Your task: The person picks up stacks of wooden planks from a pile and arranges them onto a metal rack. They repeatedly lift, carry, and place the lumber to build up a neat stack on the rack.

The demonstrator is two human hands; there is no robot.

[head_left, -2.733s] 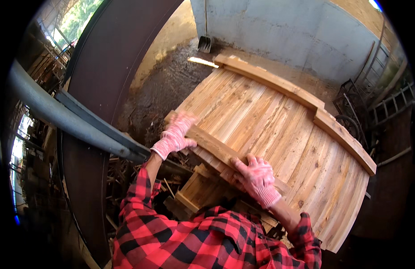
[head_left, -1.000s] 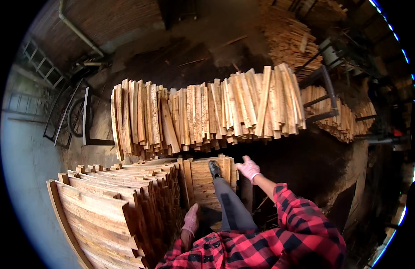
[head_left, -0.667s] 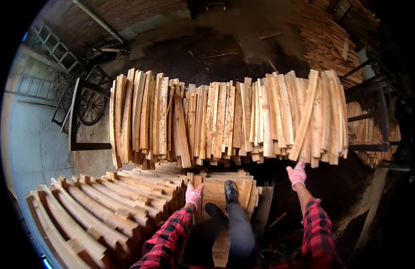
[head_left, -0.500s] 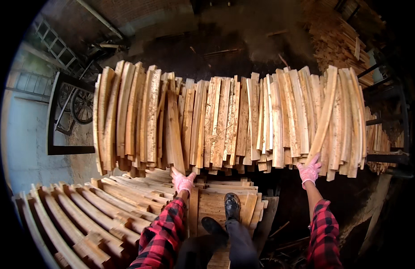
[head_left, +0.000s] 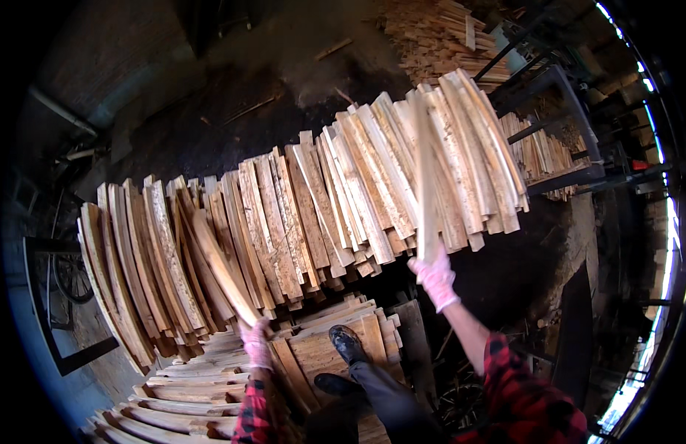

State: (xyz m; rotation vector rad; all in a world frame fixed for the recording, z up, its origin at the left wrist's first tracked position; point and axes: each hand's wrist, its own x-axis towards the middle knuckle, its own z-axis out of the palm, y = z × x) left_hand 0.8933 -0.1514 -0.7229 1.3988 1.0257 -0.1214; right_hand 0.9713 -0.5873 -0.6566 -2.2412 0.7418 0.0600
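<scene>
A long row of pale wooden staves (head_left: 306, 222) leans on end across the middle of the view. My left hand (head_left: 255, 342), in a pink glove, grips the lower end of one slanted stave (head_left: 223, 272) at the left part of the row. My right hand (head_left: 434, 278), also in a pink glove, holds the bottom of an upright stave (head_left: 426, 185) near the row's right end. Both sleeves are red-and-black plaid.
Below me lies a flat stack of staves (head_left: 335, 348) with my black shoe (head_left: 349, 343) on it. More stacked staves (head_left: 172, 403) curve at lower left. A dark metal rack (head_left: 557, 126) holding more wood stands at right. A wheel (head_left: 69, 277) is at far left.
I turned from a flat wooden panel to the leaning row of staves. Both hands rose from the low stack and each took hold of a stave in the row.
</scene>
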